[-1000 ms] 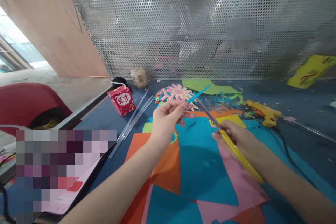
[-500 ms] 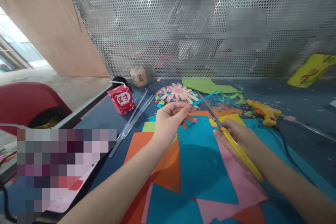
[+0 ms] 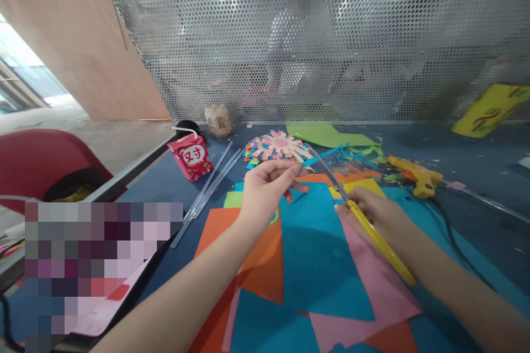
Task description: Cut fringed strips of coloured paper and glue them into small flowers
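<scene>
1. Head view: left hand (image 3: 271, 181) pinching one end of a narrow, bright-blue paper strip (image 3: 309, 162) between thumb and fingers.
2. Right hand (image 3: 376, 210), fingers curled about yellow-handled steel scissors (image 3: 365, 223); blades at the strip, their opening not discernible.
3. Strip probably light, limp, easily creased: best gripped by its end, clear of the blades.
</scene>
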Tool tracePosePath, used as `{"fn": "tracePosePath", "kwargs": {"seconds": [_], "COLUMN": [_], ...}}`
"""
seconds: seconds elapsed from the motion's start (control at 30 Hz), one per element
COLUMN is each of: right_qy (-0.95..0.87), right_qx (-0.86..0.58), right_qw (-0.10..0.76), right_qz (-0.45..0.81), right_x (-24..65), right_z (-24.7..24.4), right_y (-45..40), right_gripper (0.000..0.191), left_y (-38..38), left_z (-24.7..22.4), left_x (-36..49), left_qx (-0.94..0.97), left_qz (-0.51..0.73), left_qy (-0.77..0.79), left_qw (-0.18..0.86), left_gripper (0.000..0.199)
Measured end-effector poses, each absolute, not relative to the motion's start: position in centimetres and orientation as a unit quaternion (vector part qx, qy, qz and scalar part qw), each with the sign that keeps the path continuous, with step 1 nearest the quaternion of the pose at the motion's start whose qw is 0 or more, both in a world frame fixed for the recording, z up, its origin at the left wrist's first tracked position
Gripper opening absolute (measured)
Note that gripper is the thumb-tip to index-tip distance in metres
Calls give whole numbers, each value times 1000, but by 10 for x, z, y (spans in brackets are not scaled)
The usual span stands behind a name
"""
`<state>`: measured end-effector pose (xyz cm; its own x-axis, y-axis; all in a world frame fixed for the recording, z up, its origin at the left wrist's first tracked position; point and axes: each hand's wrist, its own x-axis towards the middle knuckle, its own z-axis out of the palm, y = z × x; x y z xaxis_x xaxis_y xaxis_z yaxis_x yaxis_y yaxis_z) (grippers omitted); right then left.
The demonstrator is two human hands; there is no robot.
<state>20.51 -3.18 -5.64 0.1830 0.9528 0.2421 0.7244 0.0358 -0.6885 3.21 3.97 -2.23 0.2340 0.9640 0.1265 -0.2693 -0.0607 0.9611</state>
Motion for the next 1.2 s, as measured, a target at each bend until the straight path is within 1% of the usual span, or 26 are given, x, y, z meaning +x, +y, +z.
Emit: {"fn": "tracePosePath", "kwargs": {"seconds": [0.2,0.47,0.57,0.67,0.8,0.93,1.07,1.2], "right_qy": [-620,-608,-602,-590,-574,-565,-557,-533], "right_qx": [-678,-696,-704,-718,-736,-749,-752,-767], "right_qw": [365,350,344,340,332,326,332,345], "right_qz": [152,153,153,147,133,121,116,98], "right_x": [206,205,205,208,218,229,241,257], "right_z": [-58,-56,-54,-51,-50,-51,-54,-59], "right_y": [-31,-31,-31,-28,-20,-13,-7,3], "right_gripper": [38,43,44,46,46,43,39,38], "left_y": [40,40,41,46,50,46,41,52], "left_z": [-21,-21,-22,-26,-36,-39,-35,-37], "left_x": [33,33,32,29,26,27,28,34], "left_qx": [515,537,566,621,738,834,868,886], "left_qz": [517,506,483,432,304,203,169,165], "left_qy": [343,364,378,396,405,414,428,411], "left_qw": [592,568,550,520,445,303,187,139], "left_gripper": [10,14,16,20,13,13,24,33]}}
